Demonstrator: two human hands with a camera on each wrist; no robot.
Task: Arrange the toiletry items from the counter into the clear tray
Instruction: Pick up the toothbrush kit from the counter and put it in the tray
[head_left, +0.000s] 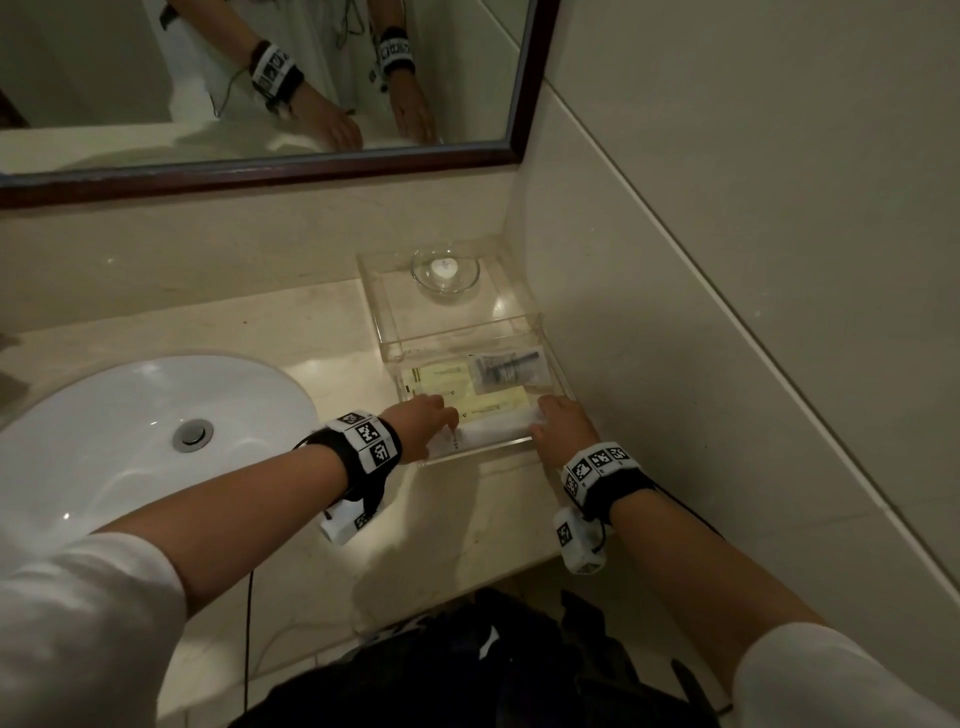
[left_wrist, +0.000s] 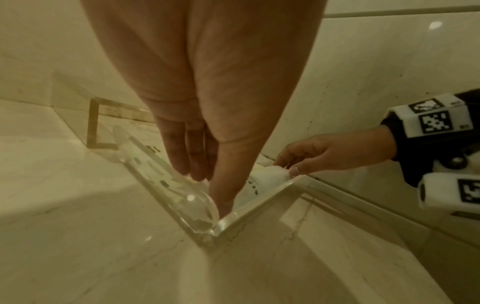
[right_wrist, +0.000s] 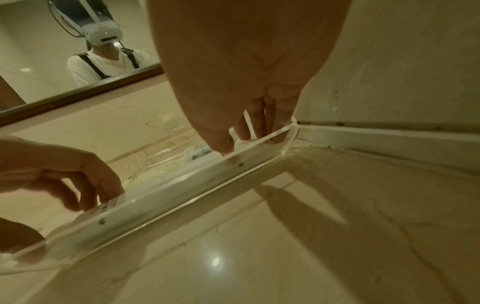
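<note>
1. Left hand (head_left: 423, 422) is reaching into the near left corner of the clear tray (head_left: 558, 382), centre of the head view, fingers extended down and touching the left end of a white packet (head_left: 493, 430).
2. Right hand (head_left: 563, 427) is pinching the packet's right end between thumb and fingers, at the tray's near right corner.
3. The packet is lying along the tray's near wall.
4. Yellow sachets (head_left: 447, 384) and a clear bag with a dark item (head_left: 506, 368) are lying in the tray behind it.
5. A glass dish (head_left: 445, 270) is sitting in the tray's far section.
6. The sink (head_left: 145, 436) is showing at the left of the frame, the mirror (head_left: 260, 78) at the upper left.
</note>
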